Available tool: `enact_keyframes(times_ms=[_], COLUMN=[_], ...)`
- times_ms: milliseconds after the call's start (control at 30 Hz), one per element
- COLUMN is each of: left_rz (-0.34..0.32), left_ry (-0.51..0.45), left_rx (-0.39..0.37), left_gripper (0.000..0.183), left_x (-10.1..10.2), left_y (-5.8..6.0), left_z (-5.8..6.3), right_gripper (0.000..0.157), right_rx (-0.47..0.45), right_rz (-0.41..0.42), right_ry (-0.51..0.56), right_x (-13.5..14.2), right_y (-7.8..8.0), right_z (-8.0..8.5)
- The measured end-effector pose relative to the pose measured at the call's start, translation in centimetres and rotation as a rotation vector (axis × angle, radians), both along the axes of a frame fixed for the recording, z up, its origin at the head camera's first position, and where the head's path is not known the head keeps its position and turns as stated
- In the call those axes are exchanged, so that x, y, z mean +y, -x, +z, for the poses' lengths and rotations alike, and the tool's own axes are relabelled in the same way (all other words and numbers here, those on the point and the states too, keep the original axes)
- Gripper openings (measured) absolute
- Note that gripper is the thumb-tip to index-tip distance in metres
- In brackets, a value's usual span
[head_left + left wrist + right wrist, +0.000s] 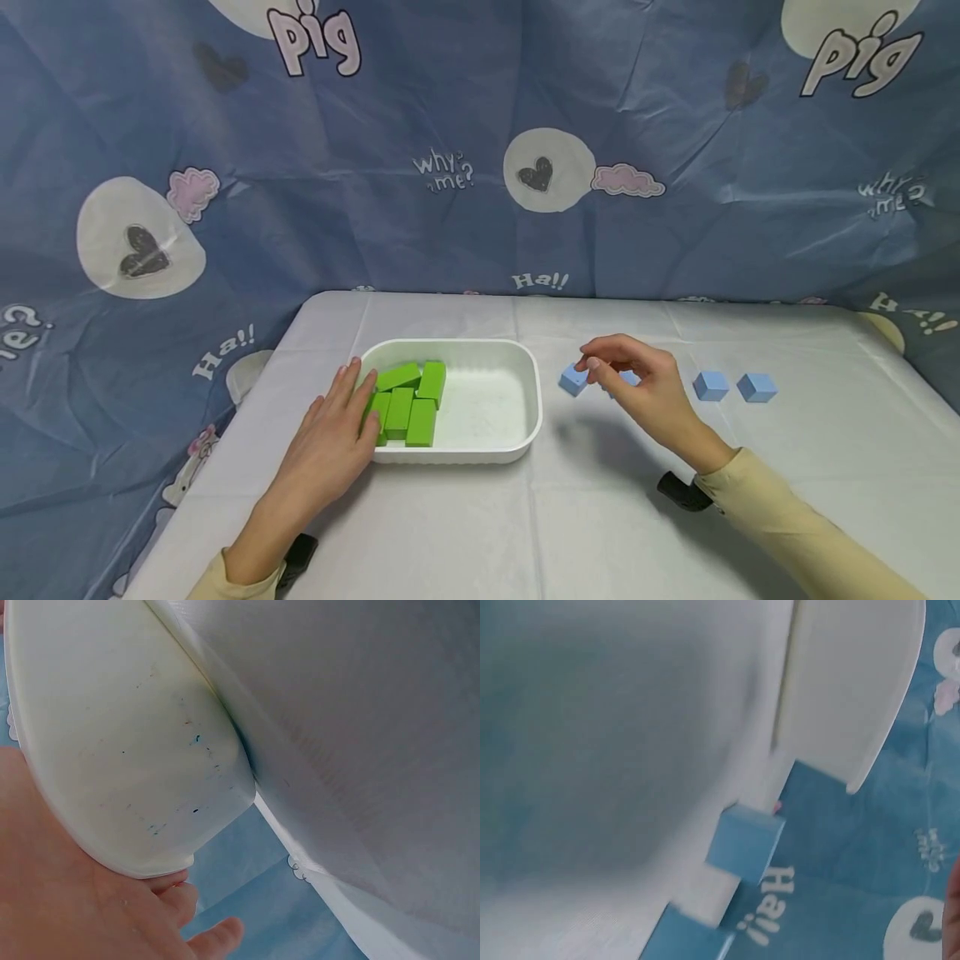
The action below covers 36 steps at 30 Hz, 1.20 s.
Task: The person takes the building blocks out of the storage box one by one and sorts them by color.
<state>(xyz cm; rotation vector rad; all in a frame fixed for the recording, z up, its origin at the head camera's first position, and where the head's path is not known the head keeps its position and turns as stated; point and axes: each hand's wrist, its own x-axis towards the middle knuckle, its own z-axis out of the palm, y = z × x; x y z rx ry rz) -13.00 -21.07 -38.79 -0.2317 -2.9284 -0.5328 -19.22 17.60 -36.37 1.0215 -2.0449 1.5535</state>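
Observation:
A white tray (480, 457) sits on the table with several green blocks (400, 413) gathered at its left end. My left hand (333, 429) rests along the tray's left rim, fingers extended; the left wrist view shows that hand (97, 892) against the tray's outer wall (142, 750). Right of the tray, my right hand (645, 392) hovers with loosely bent fingers above a blue block (572, 382) and a second blue block (628, 380), which it partly hides. Nothing shows between its fingers. In the right wrist view, the nearer blue block (746, 844) stands apart from the hand.
Farther right on the white tablecloth (847, 450) lie another blue block (711, 387) and one more blue block (757, 388) beside it. A blue printed cloth (450, 100) hangs behind the table. Each wrist carries a black strap-on device (684, 492).

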Motion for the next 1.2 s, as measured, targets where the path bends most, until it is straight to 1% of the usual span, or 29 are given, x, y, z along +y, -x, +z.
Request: enact_keyframes(times_ms=[133, 267, 533, 633, 833, 933, 1067, 1200], left_rz=[0.004, 0.005, -0.004, -0.006, -0.007, -0.004, -0.001, -0.003], left_ry=[-0.003, -0.005, -0.008, -0.013, -0.016, -0.019, -0.02, -0.021], left_rx=[-0.002, 0.0, -0.002, 0.0, 0.006, 0.004, 0.003, 0.009], left_gripper=[0.056, 0.056, 0.055, 0.055, 0.055, 0.055, 0.055, 0.055], left_x=[0.0, 0.0, -0.1, -0.1, -0.3, -0.3, -0.3, -0.2], left_y=[0.0, 0.0, 0.0, 0.0, 0.0, 0.0, 0.0, 0.0], left_z=[0.0, 0.0, -0.1, -0.1, -0.1, -0.1, -0.1, -0.1], right_gripper=[0.027, 0.027, 0.022, 0.022, 0.019, 0.019, 0.022, 0.026], right_rx=[-0.044, -0.067, -0.096, -0.131, -0.159, -0.173, -0.225, -0.307], right_rz=[0.017, 0.036, 0.066, 0.079, 0.089, 0.091, 0.094, 0.114], right_ry=[-0.035, -0.039, -0.039, -0.031, -0.035, -0.041, -0.049, -0.057], right_x=[-1.1, -2.6, -5.7, -6.5, -7.5, -8.2, -9.3, -10.3], right_y=[0.4, 0.4, -0.3, 0.0, 1.8, 2.1, 1.9, 1.1], right_z=[0.0, 0.3, 1.7, 1.3, -0.9, -1.2, -1.0, 0.2])
